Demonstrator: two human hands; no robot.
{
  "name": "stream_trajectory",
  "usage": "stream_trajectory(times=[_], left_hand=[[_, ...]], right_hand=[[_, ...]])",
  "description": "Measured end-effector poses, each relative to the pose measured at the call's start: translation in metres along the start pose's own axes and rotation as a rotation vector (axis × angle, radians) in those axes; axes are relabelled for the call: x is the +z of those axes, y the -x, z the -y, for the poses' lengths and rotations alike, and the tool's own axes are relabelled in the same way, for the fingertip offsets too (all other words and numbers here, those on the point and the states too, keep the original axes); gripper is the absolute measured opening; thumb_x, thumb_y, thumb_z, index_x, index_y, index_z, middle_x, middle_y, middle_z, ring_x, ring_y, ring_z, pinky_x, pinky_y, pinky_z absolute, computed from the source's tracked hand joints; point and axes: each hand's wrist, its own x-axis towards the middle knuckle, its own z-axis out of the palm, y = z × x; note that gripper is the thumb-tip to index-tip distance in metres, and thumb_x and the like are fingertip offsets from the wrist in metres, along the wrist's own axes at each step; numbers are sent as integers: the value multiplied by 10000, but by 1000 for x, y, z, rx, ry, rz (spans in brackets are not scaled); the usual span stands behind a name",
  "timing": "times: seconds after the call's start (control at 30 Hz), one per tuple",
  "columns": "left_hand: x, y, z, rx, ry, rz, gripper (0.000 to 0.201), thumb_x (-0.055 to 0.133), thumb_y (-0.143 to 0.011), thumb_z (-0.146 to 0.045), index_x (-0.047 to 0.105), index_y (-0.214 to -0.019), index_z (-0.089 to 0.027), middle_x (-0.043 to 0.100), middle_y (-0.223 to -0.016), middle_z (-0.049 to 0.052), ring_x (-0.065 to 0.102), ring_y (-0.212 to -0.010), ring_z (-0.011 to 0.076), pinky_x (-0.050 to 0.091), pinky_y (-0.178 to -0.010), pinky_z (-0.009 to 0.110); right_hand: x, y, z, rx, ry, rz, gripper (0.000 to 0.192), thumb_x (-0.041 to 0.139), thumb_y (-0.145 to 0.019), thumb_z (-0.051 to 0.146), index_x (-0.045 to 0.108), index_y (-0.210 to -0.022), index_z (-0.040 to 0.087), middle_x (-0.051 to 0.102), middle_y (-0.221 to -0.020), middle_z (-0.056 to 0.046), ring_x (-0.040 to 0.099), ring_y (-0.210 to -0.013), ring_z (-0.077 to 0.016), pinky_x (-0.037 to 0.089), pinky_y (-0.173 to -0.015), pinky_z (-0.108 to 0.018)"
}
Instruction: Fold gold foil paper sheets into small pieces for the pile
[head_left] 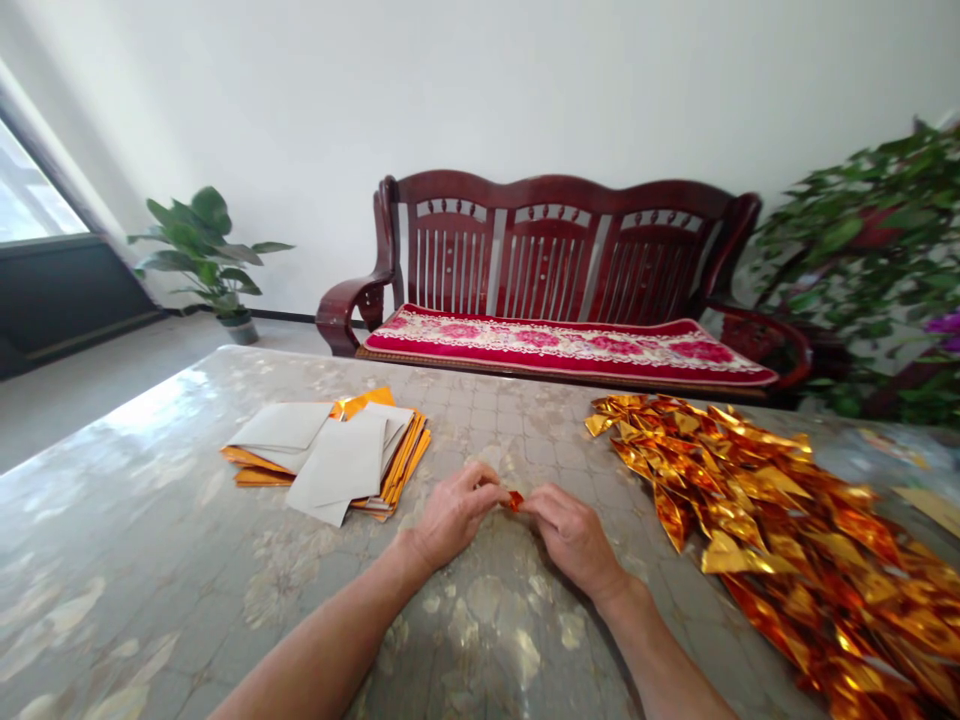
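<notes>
My left hand and my right hand meet near the middle of the table, fingertips pinched together on a small piece of gold-orange foil paper. Most of that piece is hidden by my fingers. To the left lies a loose stack of flat foil sheets, white backs up with orange edges showing. At the right spreads a big heap of folded gold foil pieces.
The table has a glossy, pale marbled top. Behind it stands a dark red wooden bench with a red flowered cushion. A potted plant sits on the floor at left; a leafy plant stands at right.
</notes>
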Motion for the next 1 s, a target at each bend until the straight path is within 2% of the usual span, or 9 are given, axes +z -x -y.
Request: stream_trajectory(times=[0.17,0.4,0.57,0.83,1.0], left_hand=[[3,1,2,-35,36,77,261,448,-996,-205,703,-996,-261,621,-979,17,603,-910,134,451,-808,213],[3,0,2,-139,33,122,263,425,-999,-224,683,-949,-239,641,-944,17,618,-887,143,454,-797,219],[4,1,4,-118,17,128,243,439,-975,-204,678,-957,-243,643,-928,16,624,-877,148,453,-789,221],[9,4,9,-124,63,92,229,487,-904,-118,680,-864,-233,642,-849,-5,619,-804,124,445,-752,197],[12,4,10,-169,184,11,218,516,-863,-70,671,-813,-216,656,-822,-15,627,-802,112,450,-766,189]], right_hand=[[-1,-1,2,-10,-3,28,267,470,-952,123,709,-961,242,666,-858,-34,637,-817,-161,506,-741,-263],[-3,1,-2,19,-10,81,223,501,-973,190,712,-988,260,678,-918,-26,648,-834,-151,509,-759,-251],[-4,2,-4,-8,85,67,230,502,-973,195,723,-941,252,668,-835,-22,627,-777,-146,469,-699,-238],[-1,0,-5,-17,95,53,241,521,-939,140,709,-819,231,668,-802,-8,625,-741,-132,452,-681,-226],[-1,0,-2,-3,77,26,232,520,-944,144,718,-865,234,692,-854,-13,649,-779,-136,472,-696,-230]])
